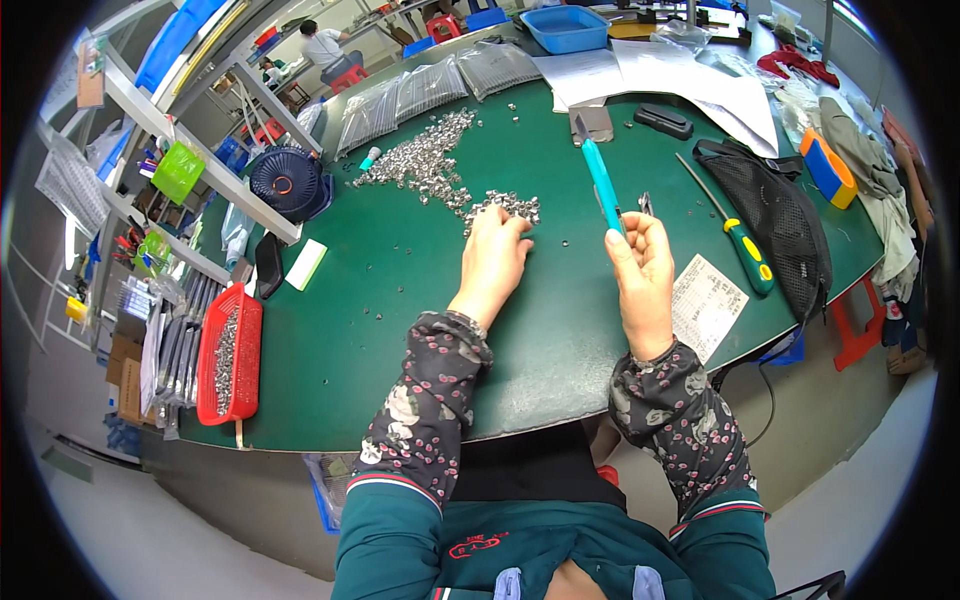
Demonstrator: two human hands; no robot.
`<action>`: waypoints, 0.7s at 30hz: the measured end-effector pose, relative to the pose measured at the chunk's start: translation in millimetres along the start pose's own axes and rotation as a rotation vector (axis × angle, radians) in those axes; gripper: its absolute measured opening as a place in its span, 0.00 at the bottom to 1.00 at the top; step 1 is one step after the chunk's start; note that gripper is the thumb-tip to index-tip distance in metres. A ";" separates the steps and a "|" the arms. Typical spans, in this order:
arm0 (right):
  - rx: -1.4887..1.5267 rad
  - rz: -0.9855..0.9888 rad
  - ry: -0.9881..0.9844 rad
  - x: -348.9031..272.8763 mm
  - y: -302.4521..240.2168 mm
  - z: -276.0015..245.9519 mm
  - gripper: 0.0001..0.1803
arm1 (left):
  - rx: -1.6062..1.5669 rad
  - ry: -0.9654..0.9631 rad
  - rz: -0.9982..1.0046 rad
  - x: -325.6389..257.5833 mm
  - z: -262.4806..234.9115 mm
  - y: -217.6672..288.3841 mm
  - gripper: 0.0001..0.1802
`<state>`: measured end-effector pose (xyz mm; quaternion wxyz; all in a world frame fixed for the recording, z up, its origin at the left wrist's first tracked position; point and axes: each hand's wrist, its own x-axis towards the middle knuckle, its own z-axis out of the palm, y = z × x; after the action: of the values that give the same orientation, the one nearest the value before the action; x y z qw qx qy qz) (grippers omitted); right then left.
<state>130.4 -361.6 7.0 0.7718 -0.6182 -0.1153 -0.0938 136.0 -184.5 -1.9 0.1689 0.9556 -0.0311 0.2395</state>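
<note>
My right hand (643, 275) is closed around a teal utility knife (602, 185), held upright with its dark narrow tip pointing away from me. My left hand (493, 258) is palm down, its fingers curled at the near end of a pile of small shiny metal parts (425, 160). Its fingertips touch the parts, and whether a part is pinched in them is hidden. The pile spreads to the far left over the green tabletop (540, 350), with a few loose parts around it.
Clear bags of rods (430, 88) and a blue bin (565, 30) line the far side. At left are a fan (288, 182) and a red basket (250, 350) of metal parts. A screwdriver (745, 250), written paper (706, 305) and black mesh bag (780, 215) lie right.
</note>
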 end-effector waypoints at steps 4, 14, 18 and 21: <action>-0.006 -0.005 0.000 0.0 3.1 2.6 0.12 | 0.152 -0.062 0.027 -0.2 5.5 2.4 0.07; -0.276 -0.266 -0.216 5.9 1.9 15.1 0.15 | -1.132 0.025 -0.492 -40.8 -69.5 -16.0 0.08; -0.317 -0.123 -0.347 17.2 -31.5 53.7 0.16 | -1.396 0.224 -0.578 -62.7 -97.6 -59.7 0.08; -0.083 0.009 -0.390 19.1 -21.0 76.9 0.14 | -1.408 0.279 -0.595 -70.1 -100.3 -75.7 0.10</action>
<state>137.9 -291.1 48.3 0.7092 -0.6563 -0.2562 0.0267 39.8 -80.9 25.1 0.7956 0.5525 0.1035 0.2260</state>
